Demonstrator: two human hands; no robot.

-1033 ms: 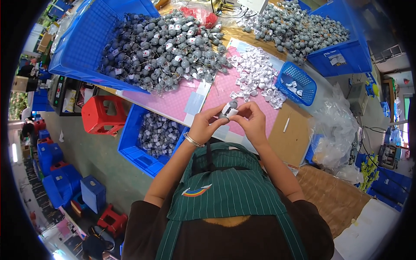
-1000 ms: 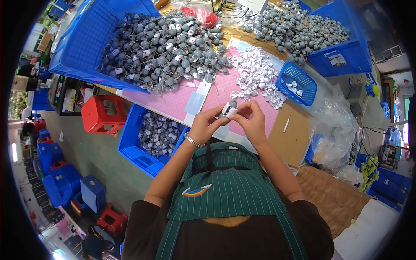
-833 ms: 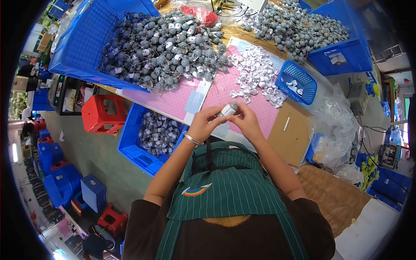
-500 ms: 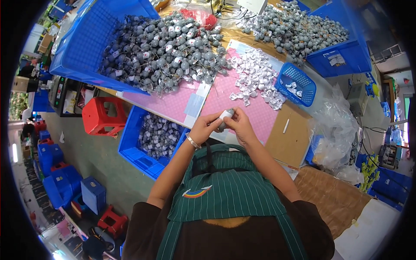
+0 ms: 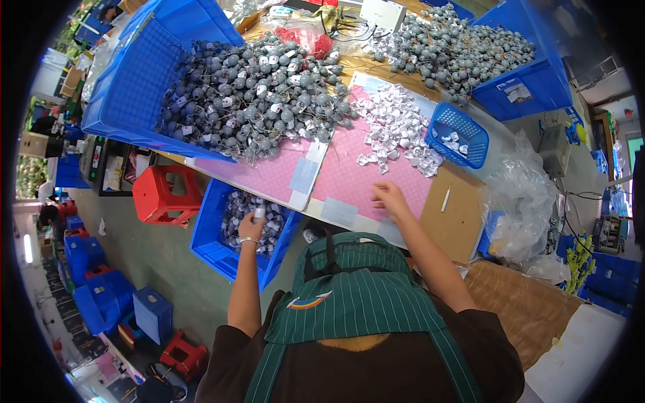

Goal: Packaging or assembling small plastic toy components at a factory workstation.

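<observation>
Left hand [image 5: 248,230], metal bangles at wrist: one, over the lower bin; thumb and fingertips appear to pinch a small rounded white-and-grey piece [image 5: 260,213]. Whether that piece touches the contents below: cannot tell.

Right hand [image 5: 392,199]: one, above the pink, grid-marked surface [image 5: 356,176], fingers loosely curled and apart, nothing visible in the grasp; well apart from the left.

Open rectangular blue plastic bin [image 5: 207,218]: one, below the near edge of the surface, partly filled with grey rounded pieces bearing white parts [image 5: 272,232]. Judged the finished lot; the piece in the left hand appears to belong with it.

Large heap of grey balls with thin stems and scattered white tags [image 5: 269,97]: one, spilling from a large tipped blue plastic bin [image 5: 127,101] at left. Judged outstanding, and far the bulk.

Second heap of smaller grey balls [image 5: 447,57]: one, far right, spilling from another blue plastic bin [image 5: 494,99]. Apparently unworked.

Loose pile of small white folded pieces [image 5: 396,124]: one, on the surface, ample stock left; a few more in a blue perforated plastic basket [image 5: 463,126] just beside it.

Overall, by estimate: one piece nearly complete, many remaining.

Slim white pen-like tool [image 5: 446,199]: one, lying on brown board [image 5: 447,232], untouched.
</observation>
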